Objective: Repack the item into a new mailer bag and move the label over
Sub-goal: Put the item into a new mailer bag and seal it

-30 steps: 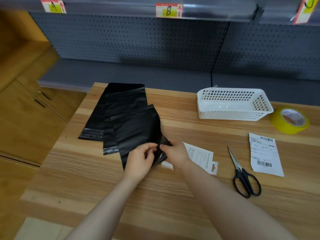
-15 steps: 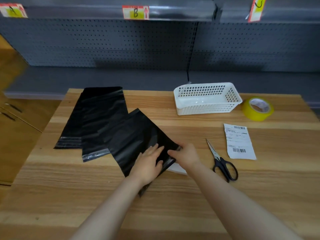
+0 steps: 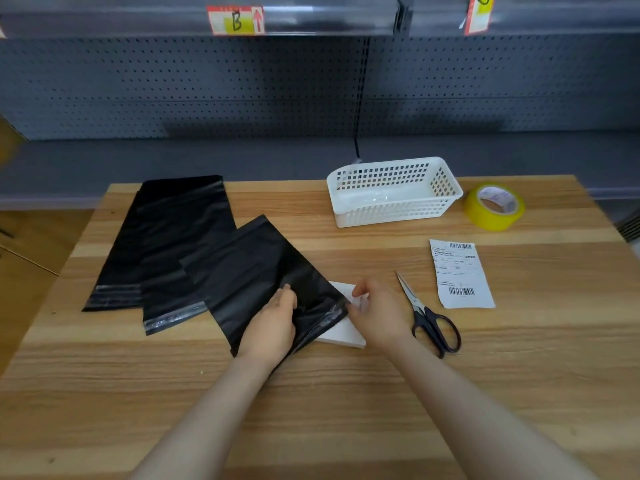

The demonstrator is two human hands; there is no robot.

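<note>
A black mailer bag (image 3: 256, 271) lies slanted on the wooden table (image 3: 311, 410), its open mouth toward the right. My left hand (image 3: 273, 323) lies flat on the bag near its mouth. My right hand (image 3: 377, 313) grips a flat white packaged item (image 3: 341, 336) at the bag's mouth; part of the item is under the black film and part under my hand. A white shipping label (image 3: 459, 273) with barcodes lies loose on the table to the right.
Two more black mailer bags (image 3: 166, 244) lie flat at the left. Black scissors (image 3: 429, 317) rest beside my right hand. A white plastic basket (image 3: 393, 190) and a yellow tape roll (image 3: 493, 206) stand at the back. Grey pegboard shelving (image 3: 311, 81) stands behind the table.
The view has swung right. My left hand went from pinching the bag's mouth to lying flat on it. The white item now sits at the mouth under my right hand.
</note>
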